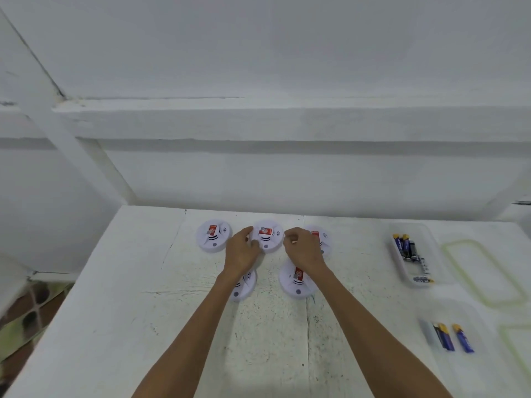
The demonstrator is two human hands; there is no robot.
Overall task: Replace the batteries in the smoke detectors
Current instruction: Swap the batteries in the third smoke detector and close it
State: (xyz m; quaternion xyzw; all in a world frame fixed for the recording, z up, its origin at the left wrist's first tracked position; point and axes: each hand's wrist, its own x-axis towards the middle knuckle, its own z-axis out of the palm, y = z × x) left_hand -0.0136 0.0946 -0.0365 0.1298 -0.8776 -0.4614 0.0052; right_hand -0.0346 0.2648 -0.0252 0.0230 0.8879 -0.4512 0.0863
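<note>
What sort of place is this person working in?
Probably a bare utility or storage room used as a work spot, not a finished living space: a rough white-painted table, plain white walls with a ledge, and smoke detectors laid out beside clear tubs of batteries.

Desk [129, 282]: white-painted top, paint scuffed and flecked dark, thin seams running front to back. Behind it, white wall [287, 53] with a horizontal ledge [287, 119] running across its width; a white diagonal beam [71, 147] slants down from upper left to the desk's back left corner. Clear lid with pale green seal [482, 271] flat on the desk, far right; second such lid [520, 349] nearer, cut by frame edge. Lower left, below the desk: patterned brown-green surface [26, 320], blurred.
</note>
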